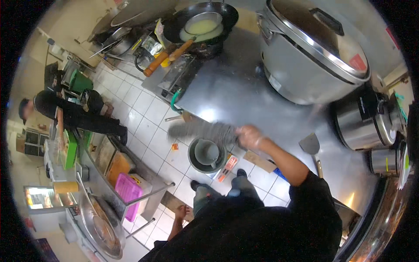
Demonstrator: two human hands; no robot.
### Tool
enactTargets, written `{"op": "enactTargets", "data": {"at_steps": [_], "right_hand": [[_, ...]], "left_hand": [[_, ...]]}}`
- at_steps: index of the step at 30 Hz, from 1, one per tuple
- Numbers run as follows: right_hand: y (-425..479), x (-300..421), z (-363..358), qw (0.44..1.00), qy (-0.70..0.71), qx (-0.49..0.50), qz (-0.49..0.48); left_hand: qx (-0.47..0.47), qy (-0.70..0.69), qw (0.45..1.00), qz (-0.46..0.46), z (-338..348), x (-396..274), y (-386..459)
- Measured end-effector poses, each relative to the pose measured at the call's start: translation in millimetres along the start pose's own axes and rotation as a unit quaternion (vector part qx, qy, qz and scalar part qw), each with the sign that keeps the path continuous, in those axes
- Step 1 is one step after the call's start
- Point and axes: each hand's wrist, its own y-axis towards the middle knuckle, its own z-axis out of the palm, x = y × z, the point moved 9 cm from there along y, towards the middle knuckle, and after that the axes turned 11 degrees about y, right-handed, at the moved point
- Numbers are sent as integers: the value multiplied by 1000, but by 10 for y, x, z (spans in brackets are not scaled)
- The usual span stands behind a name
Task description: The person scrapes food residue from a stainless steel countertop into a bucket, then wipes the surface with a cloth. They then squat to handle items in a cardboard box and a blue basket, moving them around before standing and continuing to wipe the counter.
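Observation:
My right hand (251,137) grips a grey cloth (204,132) at the near edge of the steel counter (226,95). Motion blurs the cloth, which stretches leftward from my fingers; a thin clear glove seems to cover this hand. Below the cloth, a grey plastic jug (207,152) sits inside a round grey bucket (191,157) low down before me. My left hand (182,212) hangs at my side with loosely curled fingers and nothing visible in it. On the counter to the right of my right hand lies a wide-bladed spatula (309,144) with a wooden handle.
A large lidded rice cooker (301,68) and a steel pot (365,124) stand on the counter. At its left end, a wok (229,19) holds a strainer (203,23) over pale liquid. A person (75,109) works at the left. A steel table (131,183) with pink lid (127,193) stands left.

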Motion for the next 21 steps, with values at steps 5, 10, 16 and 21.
{"op": "enactTargets", "data": {"at_steps": [5,10,16,21], "right_hand": [[-1084,-113,-520,983,-19,-158,91],[-1927,-1005,-478,952,-99,-254,137],[-2267,225,197,993,25,-98,61],[-3407,-349,-865,921,-100,-299,229]], "left_hand": [[6,101,995,-12,410,492,-77],[25,229,973,-22,938,170,-90],[93,318,939,96,1961,-634,-3],[207,307,891,263,3390,-934,-574]]}}
